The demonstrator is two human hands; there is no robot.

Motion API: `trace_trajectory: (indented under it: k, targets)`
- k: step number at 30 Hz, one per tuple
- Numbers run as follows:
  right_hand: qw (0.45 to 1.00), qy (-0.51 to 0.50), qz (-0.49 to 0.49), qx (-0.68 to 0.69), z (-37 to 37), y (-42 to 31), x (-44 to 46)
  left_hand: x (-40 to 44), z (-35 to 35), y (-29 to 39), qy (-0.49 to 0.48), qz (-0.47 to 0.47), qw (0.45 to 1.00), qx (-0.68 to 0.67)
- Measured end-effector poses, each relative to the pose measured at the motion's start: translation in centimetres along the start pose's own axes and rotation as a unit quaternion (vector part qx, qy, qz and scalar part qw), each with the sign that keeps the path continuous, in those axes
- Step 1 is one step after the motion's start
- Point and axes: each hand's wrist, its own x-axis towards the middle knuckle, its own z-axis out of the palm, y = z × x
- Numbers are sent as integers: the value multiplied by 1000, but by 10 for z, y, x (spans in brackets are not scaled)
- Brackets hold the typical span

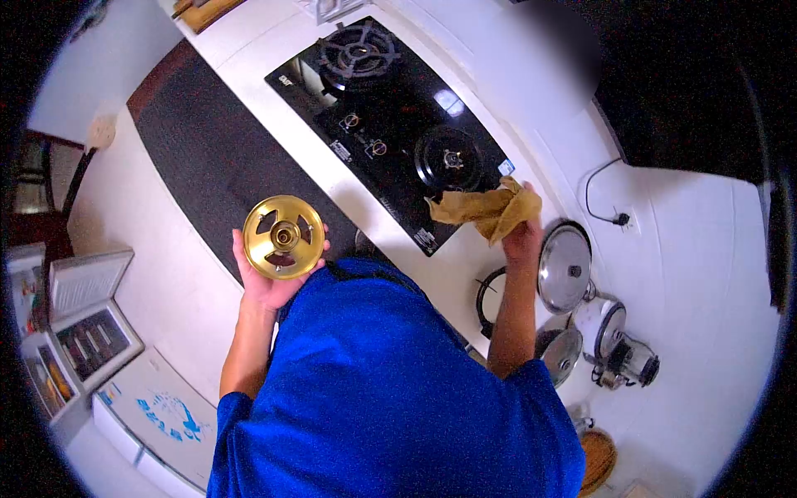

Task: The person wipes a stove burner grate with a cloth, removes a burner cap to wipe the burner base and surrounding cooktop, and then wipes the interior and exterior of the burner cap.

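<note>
- White countertop (pixel 267 112) runs diagonally across the kitchen, with a dark mat (pixel 199 124) on the floor alongside.
- Before the body, over the mat as seen from above, is a brass-coloured disc (pixel 285 238) with cut-out openings and a raised hub.
- Left hand (pixel 267 290) grasps it from beneath, thumb at one side of the rim, fingertips curling round the other; its face points up to the camera.
- Right hand (pixel 523 241) clutches a crumpled tan cloth (pixel 486 210), which blocks the view of one cooktop corner; whether it touches the glass, I cannot tell.
- Black glass cooktop (pixel 398 108) lies beyond, its near burner (pixel 452 159) bare, its far burner (pixel 359 51) under a grate.
- Beside the right forearm, which partly hides it, sits a black ring (pixel 480 303).
- Further right stand a large lid (pixel 564 266) and a smaller lid (pixel 558 357).
- On the wall, a plug (pixel 621 219) and cord.
</note>
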Motion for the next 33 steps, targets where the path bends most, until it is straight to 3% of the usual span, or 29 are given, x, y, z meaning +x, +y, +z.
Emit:
trace_trajectory:
  k: [1,2,4,5,6,10,13,15,16,17,18,19,21,22,25,26,27,29,30,31,33]
  targets:
    - [986,32,67,150,1,16,-8,0,3,4,-5,-9,1000,2]
    - [999,44,23,20,-7,48,-15,0,5,8,-7,-23,1000,12]
    - [991,71,-21,-115,10,87,-30,2,13,16,-4,-54,999,8]
    - [992,39,72,97,28,99,-37,2,13,18,-2,-61,998,9]
    - [939,1,157,306,42,105,-42,2,14,19,0,-69,998,4]
    - [943,28,112,312,78,95,-54,3,14,21,6,-86,996,10]
    - [951,-36,84,297,96,66,-63,4,22,20,-12,-83,996,10]
    - [985,62,116,116,85,75,-57,6,19,20,-35,-81,996,5]
    - [977,-8,141,162,88,82,-55,7,17,19,-61,-84,995,-12]
    - [976,-7,139,165,91,88,-54,8,16,19,-87,-86,992,-29]
    - [992,-56,109,-42,105,88,-54,7,19,20,-86,-84,992,-28]
    - [961,-102,77,-244,118,89,-55,5,23,19,-51,-70,996,-3]
    - [888,-153,42,-432,119,103,-46,2,23,19,-11,-50,998,24]
    - [968,-142,107,-178,112,116,-34,3,22,18,-6,-46,999,15]
    - [981,-137,108,-81,121,119,-21,6,18,16,-17,-27,999,10]
    - [944,-178,89,-263,125,114,-15,6,16,14,-19,-18,1000,14]
    - [872,-214,68,-435,141,102,-13,5,15,12,-17,-6,1000,15]
    - [771,-246,46,-585,148,108,-13,1,16,12,-10,2,1000,20]
    - [886,-217,109,-396,146,116,-8,2,15,11,-7,8,1000,20]
    - [951,-177,168,-188,146,121,-1,4,16,10,-7,16,1000,20]
    - [964,-140,223,28,149,121,12,4,20,8,2,36,999,26]
